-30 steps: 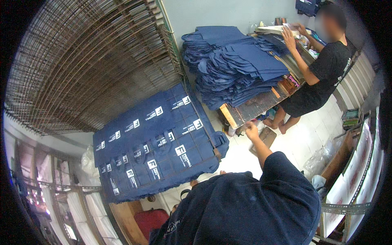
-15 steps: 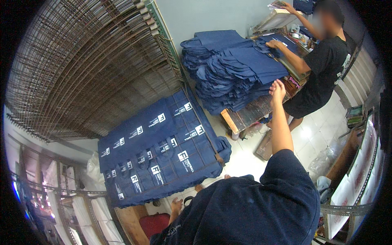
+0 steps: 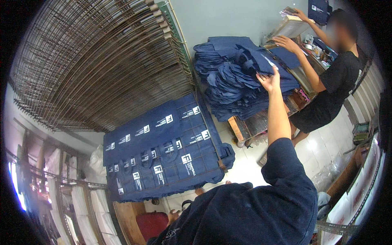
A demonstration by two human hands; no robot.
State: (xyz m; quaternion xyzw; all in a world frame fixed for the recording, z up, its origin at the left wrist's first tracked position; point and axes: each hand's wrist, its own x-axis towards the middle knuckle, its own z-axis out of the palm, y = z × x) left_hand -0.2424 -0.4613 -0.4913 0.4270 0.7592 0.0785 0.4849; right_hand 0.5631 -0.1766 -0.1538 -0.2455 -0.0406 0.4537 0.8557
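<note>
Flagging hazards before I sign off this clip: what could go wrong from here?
The curled blue cloth by the right hand might end up folded, smudging its white mark if that is wet, which I can't tell. The uneven stack of cloth could slide if brushed. The co-worker's nearer hand is close by too, so the two hands might bump.

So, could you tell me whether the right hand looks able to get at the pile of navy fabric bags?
Probably yes: the right hand is stretched out to the pile of navy fabric bags, and nothing visible blocks the way.
</note>
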